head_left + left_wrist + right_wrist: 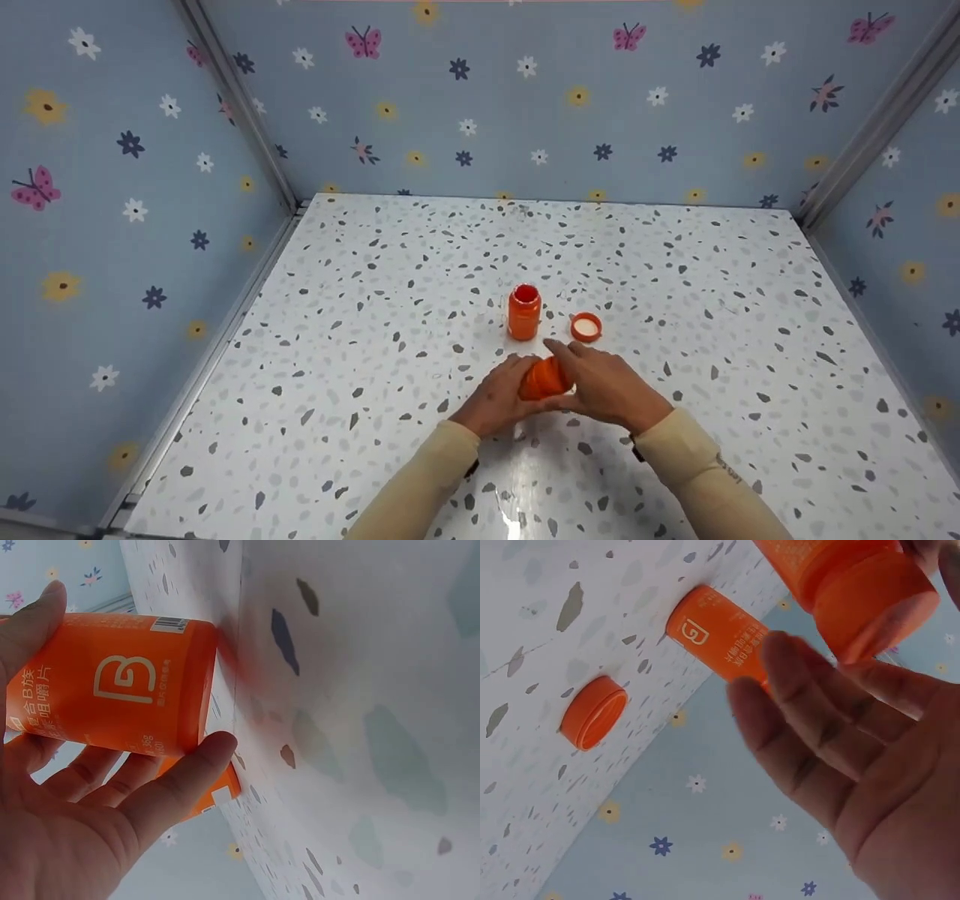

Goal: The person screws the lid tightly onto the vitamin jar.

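Observation:
My left hand (496,397) grips an orange bottle (541,381) with white lettering, held on its side low over the table. In the left wrist view, the thumb and fingers lie around the bottle (112,682). The bottle carries an orange cap (874,607), plain in the right wrist view. Spread around that capped end, my right hand (611,384) has its fingers (795,750) fairly straight, with a fingertip right at the cap. Just beyond both hands stands a second orange bottle (523,321), upright and uncapped. A loose orange cap (586,327) lies hollow side up to its right.
The white speckled tabletop (360,300) runs back to a blue wall (495,97) patterned with flowers and butterflies. Matching panels (97,255) enclose the left and right sides, with grey metal strips at the corners.

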`<state>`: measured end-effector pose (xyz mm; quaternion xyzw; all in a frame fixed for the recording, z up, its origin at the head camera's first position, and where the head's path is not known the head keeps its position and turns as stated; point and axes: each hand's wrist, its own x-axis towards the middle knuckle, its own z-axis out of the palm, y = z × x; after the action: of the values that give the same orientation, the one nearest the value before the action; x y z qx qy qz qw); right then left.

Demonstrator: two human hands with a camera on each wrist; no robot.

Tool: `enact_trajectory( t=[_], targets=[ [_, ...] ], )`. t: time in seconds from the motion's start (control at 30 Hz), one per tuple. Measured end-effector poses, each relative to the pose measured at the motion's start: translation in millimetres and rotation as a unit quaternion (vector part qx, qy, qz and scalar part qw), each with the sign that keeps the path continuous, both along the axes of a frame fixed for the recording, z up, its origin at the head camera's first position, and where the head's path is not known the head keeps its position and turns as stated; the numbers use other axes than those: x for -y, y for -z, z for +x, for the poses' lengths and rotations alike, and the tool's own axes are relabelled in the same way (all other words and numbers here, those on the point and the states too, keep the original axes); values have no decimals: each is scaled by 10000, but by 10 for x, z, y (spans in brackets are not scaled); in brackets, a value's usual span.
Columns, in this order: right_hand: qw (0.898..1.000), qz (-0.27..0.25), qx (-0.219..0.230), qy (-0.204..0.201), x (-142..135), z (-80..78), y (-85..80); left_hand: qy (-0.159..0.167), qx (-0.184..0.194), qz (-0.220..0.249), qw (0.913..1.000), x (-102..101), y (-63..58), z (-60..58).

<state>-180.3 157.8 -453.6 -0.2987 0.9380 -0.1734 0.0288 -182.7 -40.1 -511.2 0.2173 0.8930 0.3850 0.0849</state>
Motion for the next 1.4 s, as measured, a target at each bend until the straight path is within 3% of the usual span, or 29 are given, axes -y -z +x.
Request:
enact_trajectory(
  t=[0.1,0.17,0.4,0.67,0.93,1.2,1.4],
  targets=[
    [9989,-103,8,-459,-68,8,-24,-96,121,16,9999,-8,8,18],
    [9986,-24,-59,-519,-67,7,-41,-115,163,78,9998,-9,13,20],
    [9993,300,56,204,12,4,-53,-25,-16,139,9999,3,19,13],
    [9984,272,-23,-505,-22,-19,-89,-99,101,156,9998,8,29,28],
    [9990,292,269,194,5,-70,-67,23,-65,231,9997,7,8,-1],
    [9987,155,155,-470,-84,-80,-89,-24,126,88,9999,-21,-14,-17],
    [9987,413,217,222,-17,-99,-34,81,64,85,9999,-20,-6,-25]
  ],
)
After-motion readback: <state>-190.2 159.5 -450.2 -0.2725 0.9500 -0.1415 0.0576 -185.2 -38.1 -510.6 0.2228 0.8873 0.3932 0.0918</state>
